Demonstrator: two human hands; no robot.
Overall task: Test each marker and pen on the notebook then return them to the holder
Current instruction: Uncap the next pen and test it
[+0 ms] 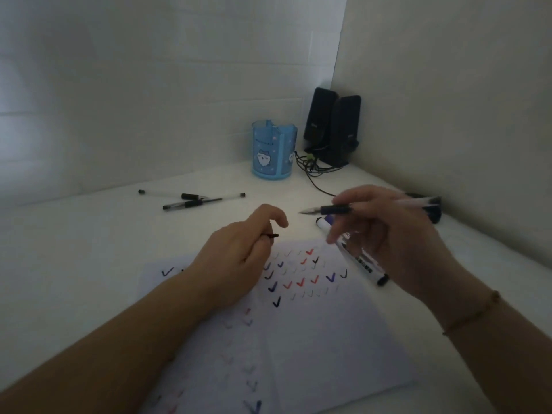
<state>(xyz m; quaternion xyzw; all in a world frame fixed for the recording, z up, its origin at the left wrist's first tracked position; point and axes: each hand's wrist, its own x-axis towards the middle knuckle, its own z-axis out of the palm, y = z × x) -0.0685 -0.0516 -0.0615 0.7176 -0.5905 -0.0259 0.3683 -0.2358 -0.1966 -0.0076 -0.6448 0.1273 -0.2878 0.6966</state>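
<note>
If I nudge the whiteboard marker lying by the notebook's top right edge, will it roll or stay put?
The whiteboard marker has a round barrel and lies flat on the smooth white desk, so it would probably roll sideways. It partly overlaps the notebook page edge, which might check it a little. It looks rigid and light, likely easy to lift with the right hand.

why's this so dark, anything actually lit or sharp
Head view: dim overall, with a brighter pool on the desk between the hands; walls bow from wide-angle distortion; right hand and its pen slightly motion-blurred; near notebook ticks soft.
</note>
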